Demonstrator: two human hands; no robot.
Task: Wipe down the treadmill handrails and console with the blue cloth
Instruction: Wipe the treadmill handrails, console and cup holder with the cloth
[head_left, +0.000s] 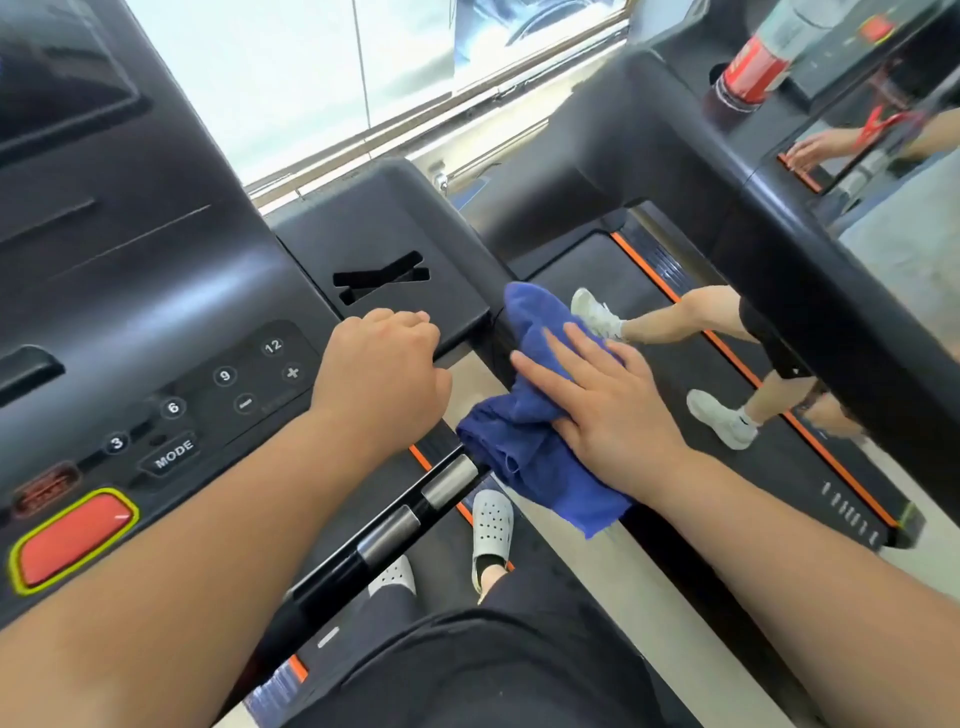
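The blue cloth (540, 452) is draped over the black handrail (384, 540) where it meets the console (156, 291). My right hand (602, 405) lies on the cloth with fingers spread, pressing it onto the rail. My left hand (384, 374) is closed in a fist and rests on the console's right edge, beside the speed buttons (249, 384). Silver pulse sensors (447, 480) show on the rail just below the cloth. The rail under the cloth is hidden.
A red stop button (72, 540) sits low on the console. A neighbouring treadmill (727, 322) carries another person's legs in white shoes (722, 418). A red-labelled bottle (753, 67) stands in its cup holder. My feet in grey clogs (491, 525) stand below.
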